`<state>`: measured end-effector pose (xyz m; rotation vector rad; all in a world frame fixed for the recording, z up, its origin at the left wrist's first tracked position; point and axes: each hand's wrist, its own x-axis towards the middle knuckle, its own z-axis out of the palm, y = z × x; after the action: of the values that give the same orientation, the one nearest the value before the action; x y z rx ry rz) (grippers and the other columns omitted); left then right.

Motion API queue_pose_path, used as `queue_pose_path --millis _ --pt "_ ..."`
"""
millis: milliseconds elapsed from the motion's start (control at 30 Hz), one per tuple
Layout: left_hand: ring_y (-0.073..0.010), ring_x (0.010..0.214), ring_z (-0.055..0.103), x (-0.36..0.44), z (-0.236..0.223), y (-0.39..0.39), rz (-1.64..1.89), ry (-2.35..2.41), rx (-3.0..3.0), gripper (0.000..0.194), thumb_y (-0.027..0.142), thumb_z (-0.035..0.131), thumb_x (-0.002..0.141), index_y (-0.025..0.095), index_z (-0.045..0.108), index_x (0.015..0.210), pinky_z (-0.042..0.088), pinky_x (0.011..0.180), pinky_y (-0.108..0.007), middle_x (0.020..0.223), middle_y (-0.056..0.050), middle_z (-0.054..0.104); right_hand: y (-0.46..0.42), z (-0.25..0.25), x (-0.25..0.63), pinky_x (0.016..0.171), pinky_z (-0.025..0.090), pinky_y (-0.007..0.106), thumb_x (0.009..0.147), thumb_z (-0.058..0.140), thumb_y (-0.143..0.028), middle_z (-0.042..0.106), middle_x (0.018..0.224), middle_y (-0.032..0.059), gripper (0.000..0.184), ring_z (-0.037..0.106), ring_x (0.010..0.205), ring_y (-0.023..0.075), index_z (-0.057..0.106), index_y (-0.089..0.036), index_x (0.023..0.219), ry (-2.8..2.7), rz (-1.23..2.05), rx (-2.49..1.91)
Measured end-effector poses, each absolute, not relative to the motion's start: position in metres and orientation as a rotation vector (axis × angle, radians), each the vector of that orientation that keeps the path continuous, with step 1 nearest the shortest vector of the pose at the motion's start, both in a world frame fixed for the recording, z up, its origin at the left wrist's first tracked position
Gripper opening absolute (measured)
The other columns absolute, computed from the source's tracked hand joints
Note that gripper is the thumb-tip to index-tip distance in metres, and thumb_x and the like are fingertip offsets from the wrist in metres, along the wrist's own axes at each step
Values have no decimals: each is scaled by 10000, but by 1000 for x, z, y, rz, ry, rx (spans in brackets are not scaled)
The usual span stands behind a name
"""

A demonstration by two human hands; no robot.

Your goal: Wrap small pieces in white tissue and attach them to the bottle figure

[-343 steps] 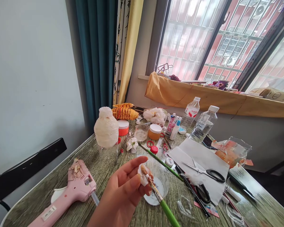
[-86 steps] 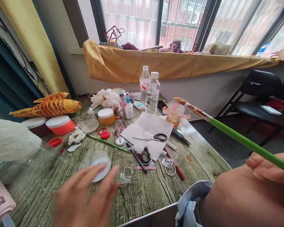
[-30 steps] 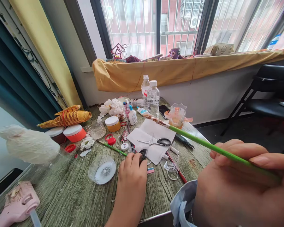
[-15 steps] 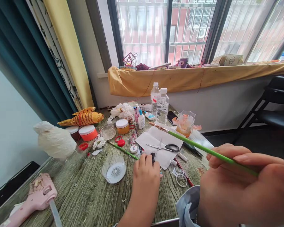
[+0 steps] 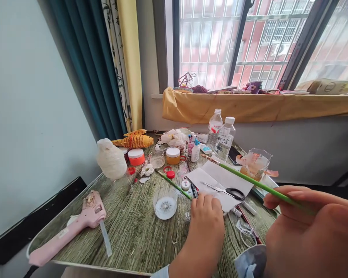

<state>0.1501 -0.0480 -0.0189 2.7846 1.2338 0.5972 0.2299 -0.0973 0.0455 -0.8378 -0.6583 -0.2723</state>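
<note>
- right grip (image 5: 310, 231): thumb and fingers pressed together, pinching a slim green-handled paintbrush (image 5: 258, 185) near its far end
- brush: glossy green round handle, metal ferrule, tan-coated narrow tip, angled up-left; tip sits beyond the paper, near the clear plastic water bottles; no contact visible
- left grip (image 5: 205, 218): fingers bunched and curled down at the near edge of a folded white paper sheet (image 5: 217, 173); can't tell if pinching anything
- black-handled steel scissors (image 5: 233, 194) lie on the paper, just beside the left fingers
- clear round plastic dish with white residue (image 5: 165, 204) on the wood-grain counter (image 5: 133, 239), left of the left grip
- pink plastic hot glue gun (image 5: 85, 222) lies well apart, near the counter's left edge
</note>
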Motion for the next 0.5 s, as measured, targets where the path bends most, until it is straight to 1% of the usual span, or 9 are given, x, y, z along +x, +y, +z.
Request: queue_pose_path --millis 100,200,267,367,500 --pt "-258 905 658 150 -18 -48 598 1220 2779 197 -19 535 869 127 652 931 555 806 -432 976 -90 709 -95 47 228 465 450 270 865 503 -203 610 683 -31 178 574 551 138 605 -191 719 -644 -280 -808" --pt "-278 913 657 150 -20 -48 595 1157 2818 121 51 590 874 128 674 915 561 797 -446 953 -91 716 -92 48 228 485 458 261 800 480 -150 611 673 -33 173 582 546 133 612 -187 695 -635 -278 -821" --pt "-293 918 659 151 -22 -47 595 1113 2852 69 92 634 861 129 692 856 568 789 -452 923 -94 722 -92 47 228 499 464 258 791 472 -140 611 678 -31 175 585 552 131 614 -186 699 -634 -278 -831" --pt "-298 903 667 151 -25 -47 616 1077 2888 72 93 673 833 126 701 775 578 773 -446 887 -99 727 -93 46 226 504 460 257 788 465 -130 612 689 -30 178 587 556 129 615 -187 710 -640 -268 -830" --pt "-296 868 672 153 -29 -46 709 1063 2901 70 79 707 800 126 696 749 585 744 -443 847 -91 725 -92 43 225 505 447 271 797 476 -108 614 699 -21 189 576 551 137 639 -182 735 -654 -258 -802"
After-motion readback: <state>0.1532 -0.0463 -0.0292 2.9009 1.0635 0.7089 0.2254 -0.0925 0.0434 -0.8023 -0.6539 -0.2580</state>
